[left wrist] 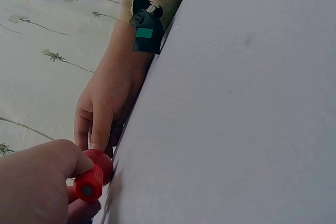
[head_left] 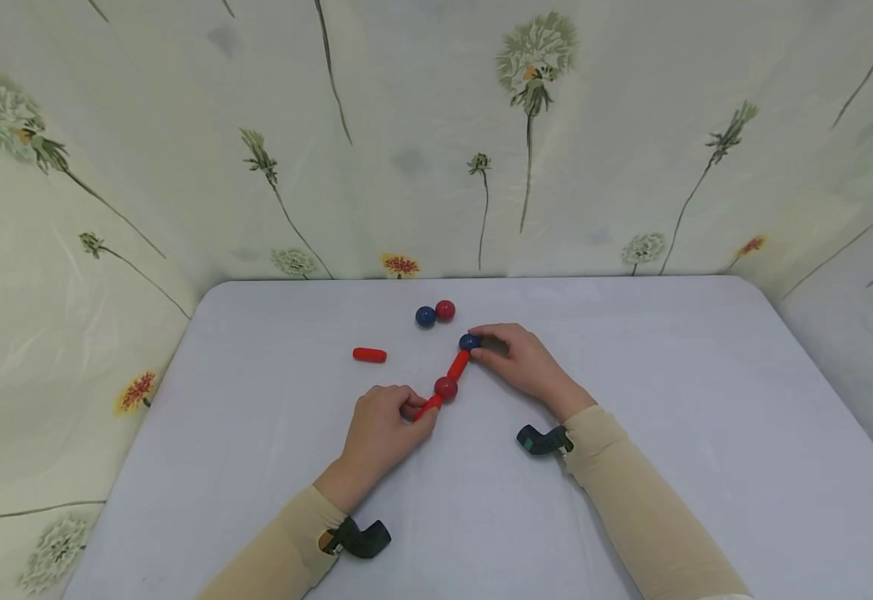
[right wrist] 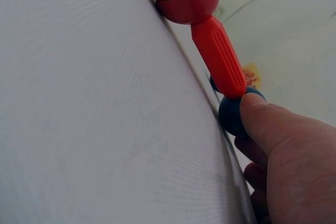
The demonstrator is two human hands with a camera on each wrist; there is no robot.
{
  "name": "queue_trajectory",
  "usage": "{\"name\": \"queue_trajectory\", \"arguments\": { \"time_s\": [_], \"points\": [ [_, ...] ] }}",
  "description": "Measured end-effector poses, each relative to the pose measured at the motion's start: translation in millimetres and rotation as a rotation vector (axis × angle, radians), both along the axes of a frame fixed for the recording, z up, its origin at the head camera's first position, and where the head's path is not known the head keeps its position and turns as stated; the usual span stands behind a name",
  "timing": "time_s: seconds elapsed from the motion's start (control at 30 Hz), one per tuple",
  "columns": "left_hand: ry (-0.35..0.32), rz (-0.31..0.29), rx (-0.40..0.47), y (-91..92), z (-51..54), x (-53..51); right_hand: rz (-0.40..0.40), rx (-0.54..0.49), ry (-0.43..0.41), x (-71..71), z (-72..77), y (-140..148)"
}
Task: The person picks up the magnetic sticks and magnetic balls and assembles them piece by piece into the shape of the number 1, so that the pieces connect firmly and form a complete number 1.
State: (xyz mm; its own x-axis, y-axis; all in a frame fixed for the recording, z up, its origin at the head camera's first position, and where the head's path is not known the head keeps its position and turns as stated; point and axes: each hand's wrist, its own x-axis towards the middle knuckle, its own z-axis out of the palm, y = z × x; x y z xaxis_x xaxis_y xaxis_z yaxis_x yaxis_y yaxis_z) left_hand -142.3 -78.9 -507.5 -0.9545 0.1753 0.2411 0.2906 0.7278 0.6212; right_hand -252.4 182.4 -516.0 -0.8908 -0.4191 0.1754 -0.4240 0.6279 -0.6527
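A chain of red rods and balls runs diagonally between the two hands on the table. My left hand [head_left: 389, 423] pinches the lower red rod [left wrist: 88, 184], whose end shows a grey disc in the left wrist view. That rod meets a red ball [head_left: 446, 388] in the middle of the chain. From the ball a second red rod [right wrist: 218, 56], grooved along its side, leads up to a blue ball [right wrist: 234, 114]. My right hand [head_left: 524, 364] pinches this blue ball between thumb and fingers. The fingers under it are partly hidden in the right wrist view.
Behind the chain, a loose blue ball [head_left: 425, 317] and another red ball [head_left: 445, 311] sit side by side, touching. A single red rod [head_left: 369, 355] lies to the left. The white-covered table [head_left: 271, 333] ends at a flower-printed curtain [head_left: 406, 167].
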Motion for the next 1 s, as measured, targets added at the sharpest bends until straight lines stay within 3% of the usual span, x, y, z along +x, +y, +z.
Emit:
{"name": "queue_trajectory", "arguments": {
  "time_s": [1.0],
  "points": [
    [-0.024,-0.001,-0.047,-3.0,-0.5,2.6,-0.016,0.008,-0.015,-1.0,-1.8,-0.4]
  ]
}}
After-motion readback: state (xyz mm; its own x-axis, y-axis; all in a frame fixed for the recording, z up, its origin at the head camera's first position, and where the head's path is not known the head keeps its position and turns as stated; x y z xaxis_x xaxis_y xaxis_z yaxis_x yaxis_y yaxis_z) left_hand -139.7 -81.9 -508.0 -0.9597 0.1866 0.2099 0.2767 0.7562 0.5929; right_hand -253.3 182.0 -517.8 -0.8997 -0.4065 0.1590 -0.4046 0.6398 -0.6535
